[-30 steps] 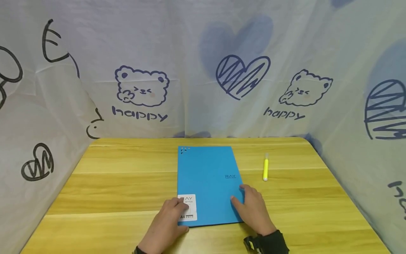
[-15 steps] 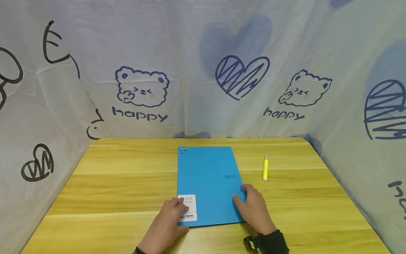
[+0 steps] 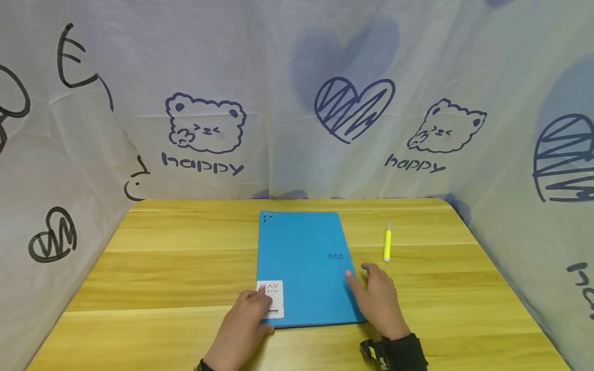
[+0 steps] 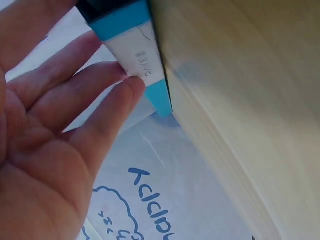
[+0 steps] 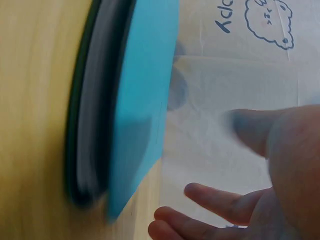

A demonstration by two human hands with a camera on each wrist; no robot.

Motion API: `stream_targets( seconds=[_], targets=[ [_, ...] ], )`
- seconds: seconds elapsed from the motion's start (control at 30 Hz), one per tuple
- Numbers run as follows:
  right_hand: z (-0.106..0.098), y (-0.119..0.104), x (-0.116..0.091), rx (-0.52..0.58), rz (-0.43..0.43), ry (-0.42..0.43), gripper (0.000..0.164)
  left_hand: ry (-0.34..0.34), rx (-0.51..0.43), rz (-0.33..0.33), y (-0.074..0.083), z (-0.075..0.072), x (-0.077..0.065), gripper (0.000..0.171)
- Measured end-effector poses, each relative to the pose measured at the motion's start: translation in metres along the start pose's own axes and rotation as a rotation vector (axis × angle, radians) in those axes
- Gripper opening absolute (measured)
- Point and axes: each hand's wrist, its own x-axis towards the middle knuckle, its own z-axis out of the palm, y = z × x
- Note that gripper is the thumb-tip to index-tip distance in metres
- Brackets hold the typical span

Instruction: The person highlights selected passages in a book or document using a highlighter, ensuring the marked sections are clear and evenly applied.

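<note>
A blue file folder (image 3: 301,247) with a small "RAY" mark lies flat on the wooden table, near its middle. My left hand (image 3: 245,320) rests at the folder's near left corner, its fingers over the white label (image 3: 276,304). In the left wrist view, fingertips touch the label where it wraps onto the spine. Beside the folder's right edge is my right hand (image 3: 379,299), fingers spread and holding nothing. The right wrist view shows the thumb and fingers apart from the folder's blue cover (image 5: 142,105), with dark layers under it.
A yellow marker (image 3: 387,245) lies on the table (image 3: 176,273) to the right of the folder. White cloth (image 3: 283,62) with drawn bears and hearts hangs behind the table and on both sides.
My right hand has moved slightly right, its fingers coming away from the folder's right edge. The left hand stays at the label, and the head view has shifted a little.
</note>
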Motion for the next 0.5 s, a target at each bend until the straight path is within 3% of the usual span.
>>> stream_targets(
  seconds=[0.2,0.33,0.5],
  targets=[
    [-0.009,0.005,0.000,0.176,-0.030,0.069,0.075,-0.004,-0.007,0.021,-0.004,-0.005,-0.005,0.050],
    [-0.010,0.008,0.002,0.213,-0.048,0.156,0.071,-0.027,-0.065,-0.001,-0.005,-0.008,-0.007,0.071],
    [-0.009,0.008,0.001,0.221,-0.022,0.181,0.071,-0.007,-0.133,-0.058,-0.008,-0.013,-0.006,0.092]
  ],
)
